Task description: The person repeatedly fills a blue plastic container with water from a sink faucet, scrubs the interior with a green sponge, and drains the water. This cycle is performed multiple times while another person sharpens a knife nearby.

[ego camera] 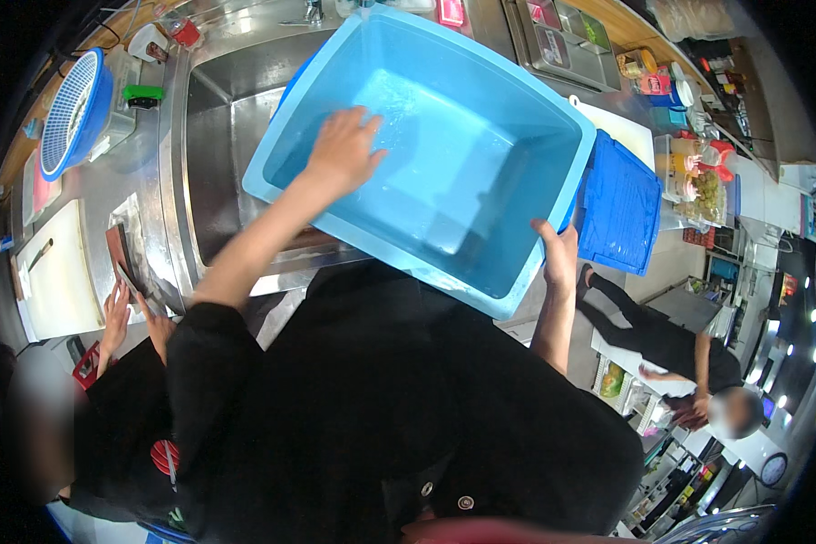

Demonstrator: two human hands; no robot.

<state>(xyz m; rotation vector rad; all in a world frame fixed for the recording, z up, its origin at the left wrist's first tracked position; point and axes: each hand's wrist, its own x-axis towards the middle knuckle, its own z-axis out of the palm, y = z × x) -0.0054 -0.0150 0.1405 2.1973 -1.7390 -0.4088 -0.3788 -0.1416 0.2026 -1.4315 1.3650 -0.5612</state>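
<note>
A light-blue plastic tub (476, 177) is tilted over the stainless steel sink (211, 149), its open side facing me. My right hand (559, 253) grips the tub's right rim, thumb on the inside. Inside the tub, towards its left side, is my left hand (345, 151), fingers apart and holding nothing. Whether it touches the tub wall I cannot tell. Wet splashes and droplets glisten on the tub's inner surface near that hand. Part of a darker blue thing shows behind the tub's edges.
At left, a co-worker's hands (117, 314) hold a knife on a brown sharpening stone (117, 248), near a white cutting board (61, 272). A blue colander (75, 115) stands beyond. At right are a blue plastic lid (619, 204), metal trays (602, 78) and another person (680, 347).
</note>
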